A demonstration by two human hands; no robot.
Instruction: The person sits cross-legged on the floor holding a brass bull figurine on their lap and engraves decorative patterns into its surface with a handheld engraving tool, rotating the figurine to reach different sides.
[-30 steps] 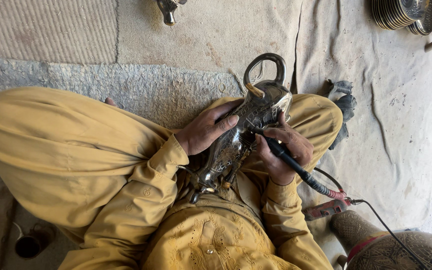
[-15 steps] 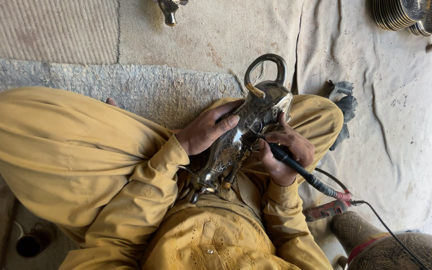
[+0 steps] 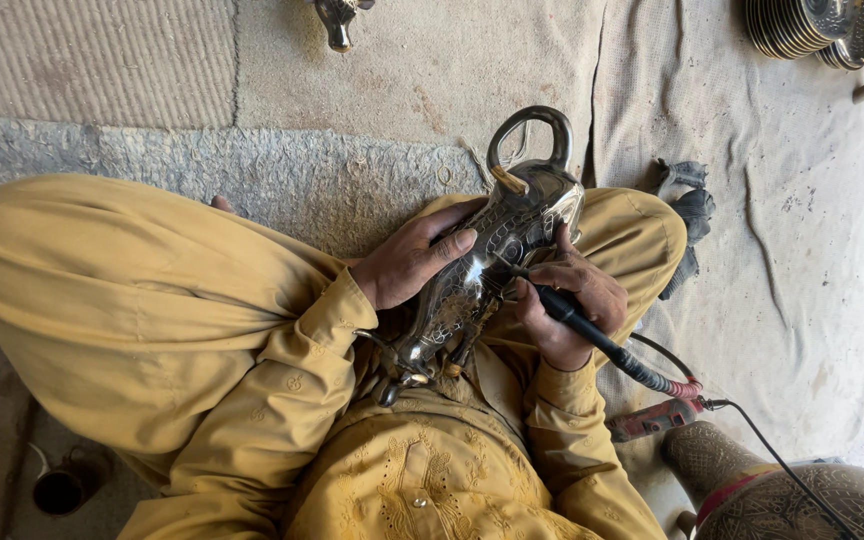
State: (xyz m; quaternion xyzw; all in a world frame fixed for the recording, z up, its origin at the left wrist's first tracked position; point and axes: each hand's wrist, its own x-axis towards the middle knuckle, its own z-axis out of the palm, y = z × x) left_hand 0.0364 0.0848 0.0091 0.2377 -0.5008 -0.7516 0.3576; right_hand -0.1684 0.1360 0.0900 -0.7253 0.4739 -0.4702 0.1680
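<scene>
A shiny engraved metal jug (image 3: 497, 265) with a curved loop handle lies tilted across my lap, between my crossed legs in mustard-yellow clothes. My left hand (image 3: 414, 262) rests on the jug's side, fingers spread over the metal, holding it steady. My right hand (image 3: 564, 310) grips a black pen-shaped engraving tool (image 3: 592, 335), its tip touching the jug's body. A flexible shaft with a red collar (image 3: 677, 388) runs from the tool down to the right.
I sit on grey and beige floor cloths. A dark rag (image 3: 690, 215) lies beside my right knee. Stacked metal plates (image 3: 802, 25) are at the top right, an engraved vessel (image 3: 802, 500) at bottom right, a small metal piece (image 3: 337, 20) at top.
The right hand and tool tip have shifted slightly along the jug's body. The left hand and the jug stay in place.
</scene>
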